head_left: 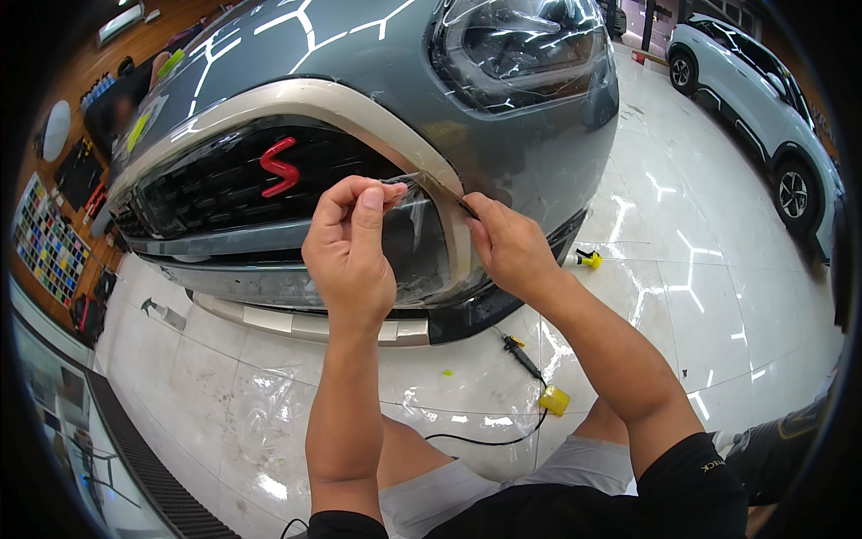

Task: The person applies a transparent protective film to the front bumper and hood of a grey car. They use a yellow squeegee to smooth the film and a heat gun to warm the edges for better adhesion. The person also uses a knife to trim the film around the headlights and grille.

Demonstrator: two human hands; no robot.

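Observation:
My left hand [348, 247] is closed in a pinch on the edge of a clear film [401, 182], just in front of the car's grille. The film stretches from my fingertips toward the beige grille surround [422, 144]. My right hand [510, 244] grips a slim knife [452, 194], its thin blade pointing up and left along that surround, close to the film. Its handle is mostly hidden in my fingers. Behind my hands are the dark grille [332, 162] with a red emblem [279, 168] and the grey-blue bumper [530, 171]. Loose, wrinkled film also covers the headlight [521, 54].
On the tiled floor lie a corded black tool [521, 357], a yellow block [555, 400] and scraps of clear film. A spray bottle [164, 314] stands at the left; another with a yellow head [588, 260] is beside the bumper. A white car [754, 90] is parked far right.

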